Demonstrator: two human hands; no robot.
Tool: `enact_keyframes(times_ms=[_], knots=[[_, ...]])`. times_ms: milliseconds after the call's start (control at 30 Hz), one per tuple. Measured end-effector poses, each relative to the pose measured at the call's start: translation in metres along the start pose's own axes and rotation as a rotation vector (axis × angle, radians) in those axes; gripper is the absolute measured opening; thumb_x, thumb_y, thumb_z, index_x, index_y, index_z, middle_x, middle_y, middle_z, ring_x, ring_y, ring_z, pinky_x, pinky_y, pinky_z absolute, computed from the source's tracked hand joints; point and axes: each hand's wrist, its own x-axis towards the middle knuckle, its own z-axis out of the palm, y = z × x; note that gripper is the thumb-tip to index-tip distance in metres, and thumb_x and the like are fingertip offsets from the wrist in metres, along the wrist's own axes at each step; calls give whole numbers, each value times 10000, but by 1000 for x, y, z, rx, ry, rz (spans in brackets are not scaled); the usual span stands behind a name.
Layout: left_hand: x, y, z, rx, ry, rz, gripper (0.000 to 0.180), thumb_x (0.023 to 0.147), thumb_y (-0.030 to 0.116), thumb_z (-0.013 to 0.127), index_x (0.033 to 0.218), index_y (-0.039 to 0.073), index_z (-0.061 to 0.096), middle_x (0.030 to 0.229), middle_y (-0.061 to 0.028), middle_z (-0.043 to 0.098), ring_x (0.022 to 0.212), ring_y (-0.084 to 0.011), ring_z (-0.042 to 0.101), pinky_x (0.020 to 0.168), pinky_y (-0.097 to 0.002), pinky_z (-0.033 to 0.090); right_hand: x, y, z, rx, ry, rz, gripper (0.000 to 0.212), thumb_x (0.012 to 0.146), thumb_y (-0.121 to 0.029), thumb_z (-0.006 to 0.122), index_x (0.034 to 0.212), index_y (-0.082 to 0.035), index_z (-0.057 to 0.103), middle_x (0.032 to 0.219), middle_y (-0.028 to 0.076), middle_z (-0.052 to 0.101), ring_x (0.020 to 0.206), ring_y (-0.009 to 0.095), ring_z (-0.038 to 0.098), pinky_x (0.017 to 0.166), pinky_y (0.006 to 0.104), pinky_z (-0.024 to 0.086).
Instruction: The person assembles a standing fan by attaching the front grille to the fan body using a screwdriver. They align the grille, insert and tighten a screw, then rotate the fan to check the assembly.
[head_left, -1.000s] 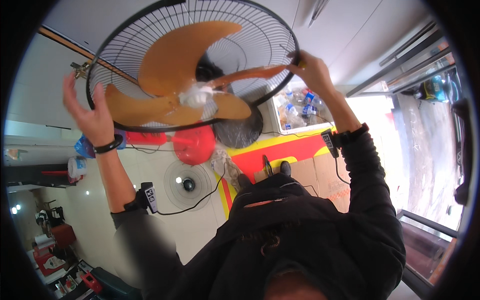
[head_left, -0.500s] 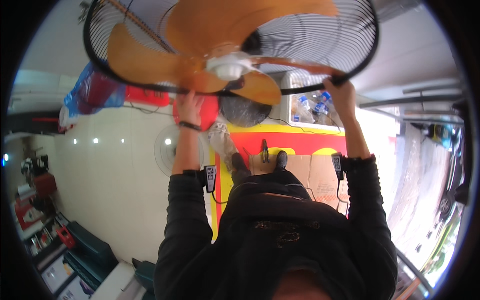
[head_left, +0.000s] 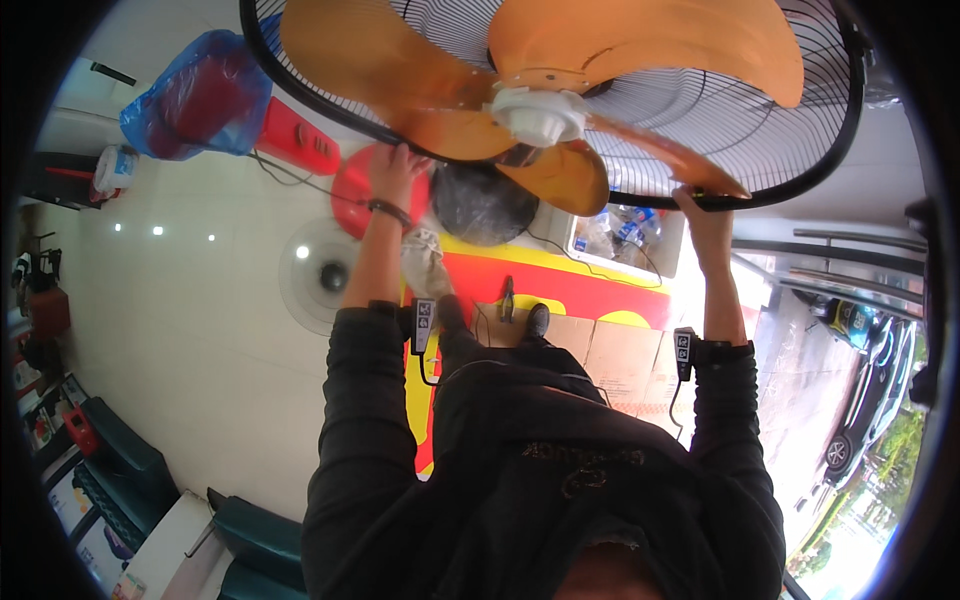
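- Blue bag (head_left: 200, 95), one, wrapped round a dark red thing; upper left, on the person's left.
- Red case (head_left: 298, 138), one, just beside the bag.
- Red disc (head_left: 355, 205), one, on the floor (head_left: 200, 330); partly hidden behind the left grip (head_left: 393, 172).
- Black bundle (head_left: 485, 205), one, round, plastic-covered; right of the disc, its top crossed by the fan (head_left: 540, 115).
- White bin (head_left: 675, 245), one, holding clear bottles (head_left: 630, 230) with blue labels; a blade tip and the rim stand in front of part of it.
- Wire guard (head_left: 295, 285), one, round, flat on the floor left of the left forearm.
- Mat (head_left: 570, 285), red and yellow, with cardboard (head_left: 560, 335) on it at the person's feet; pliers (head_left: 508, 300) beside a dark shoe (head_left: 538, 318); pale cloth (head_left: 424, 262) near.
- Green seats (head_left: 255, 540), lower left; car (head_left: 870, 400), far right, outside.
- Fan, one: black wire cage, orange blades (head_left: 640, 45), white hub; raised before the person, upper part out of view.
- Left grip: fingers bent at the lower rim (head_left: 850, 130), left of the hub; how firmly closed, cannot tell.
- Right grip (head_left: 703, 215): closed on the lower rim, right of the hub, close to a blade's end.
- Fan position: mostly above both grips, hub between them.
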Motion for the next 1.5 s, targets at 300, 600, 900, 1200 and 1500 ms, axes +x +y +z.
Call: enact_keyframes(times_ms=[300, 600, 900, 1200, 1500], knots=[[-1, -11, 12, -41, 83, 22, 323, 1032, 81, 434, 1353, 58, 402, 1101, -133, 603, 878, -230, 674, 758, -349, 607, -1, 2, 0, 67, -30, 67, 178, 848, -80, 754, 937, -39, 605, 832, 5, 569, 750, 92, 541, 701, 245, 445], [-13, -70, 6, 25, -136, 28, 336, 985, 26, 530, 1313, 22, 462, 1128, -145, 610, 984, -284, 667, 923, -447, 588, -1, 1, 3, 32, -17, 97, 209, 831, -43, 747, 981, -8, 605, 852, 14, 589, 770, 102, 558, 702, 256, 444], [-20, -65, 39, -219, -44, -85, 293, 956, 15, 534, 1243, 0, 480, 1083, -138, 599, 920, -262, 652, 875, -442, 611, 1, -2, 1, -20, 20, 138, 220, 824, -57, 761, 983, 1, 620, 856, 30, 603, 784, 118, 572, 715, 262, 453], [-24, -59, 36, -258, -37, -119, 290, 944, -10, 513, 1231, -7, 469, 1117, -148, 587, 968, -292, 651, 869, -472, 612, 3, 0, 0, -109, 31, 88, 249, 810, -68, 776, 1009, -1, 643, 884, 44, 624, 795, 127, 586, 731, 266, 473], [-21, -61, 34, -282, -39, -103, 297, 944, -15, 523, 1237, -4, 471, 1128, -156, 576, 977, -308, 645, 882, -486, 611, 3, 3, 0, -46, 20, 86, 236, 809, -46, 764, 1015, -4, 656, 904, 54, 629, 800, 135, 590, 727, 272, 477]])
